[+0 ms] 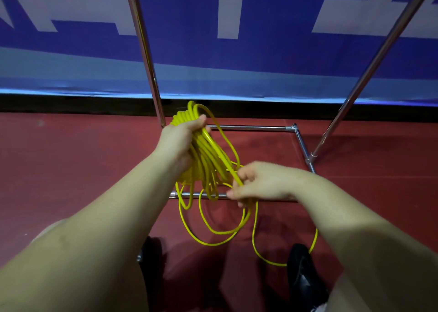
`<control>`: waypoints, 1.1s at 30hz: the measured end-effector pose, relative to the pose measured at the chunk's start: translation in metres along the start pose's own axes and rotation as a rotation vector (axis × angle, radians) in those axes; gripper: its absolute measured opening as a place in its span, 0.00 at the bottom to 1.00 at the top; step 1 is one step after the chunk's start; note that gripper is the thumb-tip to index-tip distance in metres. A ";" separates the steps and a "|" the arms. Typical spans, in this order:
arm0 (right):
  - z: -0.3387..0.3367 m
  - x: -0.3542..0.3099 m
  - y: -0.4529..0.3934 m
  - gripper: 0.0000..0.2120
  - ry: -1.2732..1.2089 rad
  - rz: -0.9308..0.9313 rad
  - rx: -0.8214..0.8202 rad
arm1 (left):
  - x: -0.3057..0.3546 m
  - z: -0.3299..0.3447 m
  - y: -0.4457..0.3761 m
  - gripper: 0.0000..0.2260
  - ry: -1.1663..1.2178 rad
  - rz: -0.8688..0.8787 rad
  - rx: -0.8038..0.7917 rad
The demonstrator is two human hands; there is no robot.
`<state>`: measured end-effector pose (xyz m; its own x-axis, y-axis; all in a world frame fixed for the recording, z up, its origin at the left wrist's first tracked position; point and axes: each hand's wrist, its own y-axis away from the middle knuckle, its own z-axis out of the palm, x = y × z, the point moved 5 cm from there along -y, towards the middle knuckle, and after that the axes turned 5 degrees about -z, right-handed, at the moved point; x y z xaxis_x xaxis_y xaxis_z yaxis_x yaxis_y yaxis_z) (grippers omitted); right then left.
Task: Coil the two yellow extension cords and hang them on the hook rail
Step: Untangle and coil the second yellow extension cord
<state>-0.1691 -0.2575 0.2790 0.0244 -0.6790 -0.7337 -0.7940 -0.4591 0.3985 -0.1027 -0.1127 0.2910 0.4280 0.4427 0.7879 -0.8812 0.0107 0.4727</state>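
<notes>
Above floor, cord coil (208, 155) hanging lengthwise, hand-held

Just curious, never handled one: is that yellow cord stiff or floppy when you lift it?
Probably floppy: below the left hand the yellow cord droops in loose loops to the floor. Likely a bit springy too, since the loops hold rounded curves. Loops may slip unless gripped; the right hand pinches one strand.

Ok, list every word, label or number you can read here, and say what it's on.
Banner: large white shapes on blue, cropped by the frame, not readable as any word.
Cord: no print visible.
Rack: no label visible.
Nothing legible.
</notes>
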 end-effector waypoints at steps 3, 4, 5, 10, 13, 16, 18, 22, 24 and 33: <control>0.009 0.024 0.009 0.05 0.219 0.120 -0.154 | 0.013 -0.011 -0.007 0.03 0.068 0.023 0.033; 0.008 0.029 0.011 0.06 0.264 0.141 -0.165 | 0.016 -0.014 -0.009 0.03 0.058 0.043 0.035; 0.004 0.033 0.012 0.07 0.284 0.150 -0.151 | 0.019 -0.017 -0.010 0.03 0.040 0.062 0.036; -0.033 0.046 0.018 0.05 0.135 0.144 0.154 | 0.031 -0.027 -0.009 0.03 -0.002 0.140 0.064; -0.045 0.050 0.027 0.02 -0.074 0.185 0.286 | 0.031 -0.025 -0.005 0.03 -0.027 0.171 0.034; -0.054 0.048 0.036 0.05 -0.326 0.247 0.407 | 0.028 -0.021 -0.001 0.04 -0.078 0.204 -0.020; -0.058 0.047 0.040 0.05 -0.565 0.268 0.494 | 0.026 -0.017 0.002 0.04 -0.135 0.235 -0.071; -0.058 0.043 0.041 0.05 -0.989 0.283 0.595 | 0.021 -0.011 0.008 0.13 -0.313 0.331 -0.103; -0.057 0.040 0.039 0.07 -1.157 0.264 0.633 | 0.016 -0.007 0.009 0.23 -0.386 0.334 -0.135; -0.061 0.026 0.029 0.09 -1.486 0.171 0.775 | -0.013 0.015 0.027 0.28 -0.644 0.228 -0.365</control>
<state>-0.1547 -0.3238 0.3050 -0.2819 0.6104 -0.7402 -0.8285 0.2342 0.5087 -0.1287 -0.1313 0.2996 0.1624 -0.1376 0.9771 -0.9240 0.3262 0.1995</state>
